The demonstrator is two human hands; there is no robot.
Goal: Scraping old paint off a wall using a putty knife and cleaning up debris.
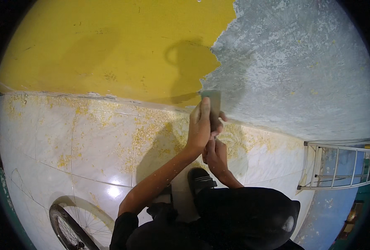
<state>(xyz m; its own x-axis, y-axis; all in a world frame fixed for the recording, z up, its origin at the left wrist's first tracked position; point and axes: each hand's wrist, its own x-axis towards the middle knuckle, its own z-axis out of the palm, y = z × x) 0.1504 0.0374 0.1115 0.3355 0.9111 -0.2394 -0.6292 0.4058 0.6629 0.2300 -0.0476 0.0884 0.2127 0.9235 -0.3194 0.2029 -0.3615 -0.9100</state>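
A flat, greyish rectangular scraper point(215, 100) stands upright with its top edge at the lower border of the yellow paint point(122, 54) on the wall. My left hand point(200, 129) grips the scraper, thumb lying along its flat face and fingers curled round the far side. Just below, my right hand point(216, 156) is closed round the scraper's lower end, which is mostly hidden by the fingers. To the right of a ragged paint edge, the wall is bare grey plaster point(297, 71).
Yellow paint flakes point(145, 133) litter the pale tiled floor point(105, 166) along the wall's foot. A bicycle wheel point(59, 221) lies at lower left. A metal ladder point(336, 164) stands at right. My sandalled foot point(201, 180) is below my hands.
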